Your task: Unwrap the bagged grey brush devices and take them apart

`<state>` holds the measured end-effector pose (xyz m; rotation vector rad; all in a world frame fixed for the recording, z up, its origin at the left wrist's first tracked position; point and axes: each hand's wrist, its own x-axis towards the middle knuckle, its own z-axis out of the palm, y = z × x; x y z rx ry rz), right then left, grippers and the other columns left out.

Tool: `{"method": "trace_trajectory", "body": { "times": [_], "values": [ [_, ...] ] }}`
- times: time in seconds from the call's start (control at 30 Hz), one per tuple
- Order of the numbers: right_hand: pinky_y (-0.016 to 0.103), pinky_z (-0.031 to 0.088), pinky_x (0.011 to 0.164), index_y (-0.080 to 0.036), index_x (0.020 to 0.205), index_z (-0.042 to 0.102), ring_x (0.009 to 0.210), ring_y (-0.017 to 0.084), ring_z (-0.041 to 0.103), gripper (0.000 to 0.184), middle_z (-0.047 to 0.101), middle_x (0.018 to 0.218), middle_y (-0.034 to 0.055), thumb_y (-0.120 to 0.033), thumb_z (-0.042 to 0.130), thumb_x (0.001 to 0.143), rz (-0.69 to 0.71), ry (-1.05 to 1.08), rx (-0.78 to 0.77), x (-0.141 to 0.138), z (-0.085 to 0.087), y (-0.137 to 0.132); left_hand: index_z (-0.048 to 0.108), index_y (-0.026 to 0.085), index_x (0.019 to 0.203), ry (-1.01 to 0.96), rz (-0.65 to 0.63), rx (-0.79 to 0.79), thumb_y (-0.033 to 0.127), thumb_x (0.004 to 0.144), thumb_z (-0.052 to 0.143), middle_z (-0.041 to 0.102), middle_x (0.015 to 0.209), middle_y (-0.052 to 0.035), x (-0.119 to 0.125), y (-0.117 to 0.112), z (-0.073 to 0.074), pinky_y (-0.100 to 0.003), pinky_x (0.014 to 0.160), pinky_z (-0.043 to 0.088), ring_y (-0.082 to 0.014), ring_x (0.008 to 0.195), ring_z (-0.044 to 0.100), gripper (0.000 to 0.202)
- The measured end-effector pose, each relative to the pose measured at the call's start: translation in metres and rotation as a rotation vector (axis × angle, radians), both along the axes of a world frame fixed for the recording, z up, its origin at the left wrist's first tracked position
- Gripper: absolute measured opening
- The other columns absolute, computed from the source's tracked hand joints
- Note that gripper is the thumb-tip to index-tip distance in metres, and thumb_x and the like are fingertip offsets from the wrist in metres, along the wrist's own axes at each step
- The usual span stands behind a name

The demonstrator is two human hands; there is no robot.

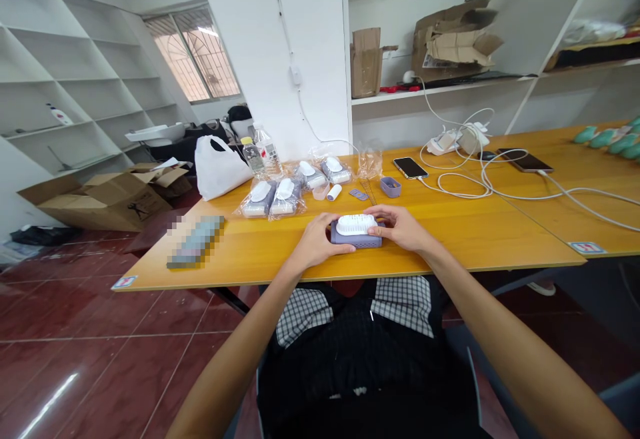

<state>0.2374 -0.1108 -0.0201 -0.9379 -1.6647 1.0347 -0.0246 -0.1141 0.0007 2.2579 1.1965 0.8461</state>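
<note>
"What's lying along the tabletop (465, 239)?"
"A smartphone (410, 167) and a second smartphone (525, 160), among looped white charging cables (520, 196)."
"Further left?"
"A white plastic bag (220, 167) beside a water bottle (267, 149), and an open cardboard box (105, 202) down on the floor (100, 332)"

Bagged packs (273, 199) behind, cables (500, 189) past right hand (400, 227), perhaps a box (195, 242) left

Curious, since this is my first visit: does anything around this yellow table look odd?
Yes: a rectangular thing near the left edge of the table is pixelated, so it can't be made out. Torn cardboard also sits crumpled on a shelf.
</note>
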Motion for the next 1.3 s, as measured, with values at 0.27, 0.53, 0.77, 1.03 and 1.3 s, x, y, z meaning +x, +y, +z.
{"method": "trace_trajectory", "body": {
  "times": [0.27, 0.53, 0.77, 1.03, 1.3],
  "values": [
    [0.042, 0.059, 0.089, -0.023, 0.104, 0.08, 0.1, 0.027, 0.073, 0.027, 0.082, 0.111, 0.007, -0.035, 0.081, 0.08, -0.066, -0.045, 0.094, -0.013, 0.003, -0.007, 0.072, 0.021, 0.128, -0.014, -0.013, -0.005, 0.05, 0.064, 0.1, 0.071, 0.125, -0.0117, -0.001, -0.002, 0.002, -0.051, 0.104, 0.054, -0.0348, 0.115, 0.068, 0.076],
    [0.042, 0.056, 0.094, -0.023, 0.106, 0.08, 0.105, 0.028, 0.074, 0.022, 0.082, 0.112, 0.0074, -0.028, 0.077, 0.084, -0.072, -0.102, 0.15, -0.018, 0.005, -0.013, 0.072, 0.021, 0.125, 0.004, -0.024, 0.012, 0.05, 0.063, 0.1, 0.071, 0.118, -0.0096, 0.001, -0.005, 0.003, -0.049, 0.1, 0.054, -0.0315, 0.107, 0.068, 0.074],
    [0.045, 0.055, 0.103, -0.024, 0.11, 0.079, 0.112, 0.028, 0.073, 0.023, 0.081, 0.116, 0.0074, -0.028, 0.074, 0.088, -0.068, -0.095, 0.177, -0.019, 0.001, -0.015, 0.071, 0.02, 0.126, 0.006, -0.012, 0.004, 0.05, 0.064, 0.1, 0.071, 0.119, -0.0098, 0.001, -0.008, 0.003, -0.048, 0.099, 0.054, -0.0316, 0.107, 0.068, 0.075],
    [0.05, 0.051, 0.109, -0.025, 0.13, 0.071, 0.12, 0.032, 0.069, 0.055, 0.074, 0.132, 0.0102, -0.035, 0.088, 0.078, -0.113, -0.154, 0.195, -0.026, -0.002, -0.018, 0.07, 0.023, 0.124, -0.014, -0.065, 0.061, 0.048, 0.07, 0.097, 0.07, 0.117, -0.0072, 0.005, -0.007, -0.001, -0.045, 0.1, 0.054, -0.0302, 0.108, 0.067, 0.065],
    [0.048, 0.054, 0.105, -0.025, 0.128, 0.073, 0.115, 0.031, 0.07, 0.051, 0.076, 0.129, 0.0099, -0.038, 0.086, 0.081, -0.073, -0.106, 0.141, -0.023, -0.001, -0.017, 0.07, 0.021, 0.113, 0.005, -0.057, 0.098, 0.057, 0.072, 0.094, 0.067, 0.107, -0.006, 0.005, -0.008, 0.001, -0.041, 0.09, 0.053, -0.0282, 0.1, 0.065, 0.06]
  ]
}}
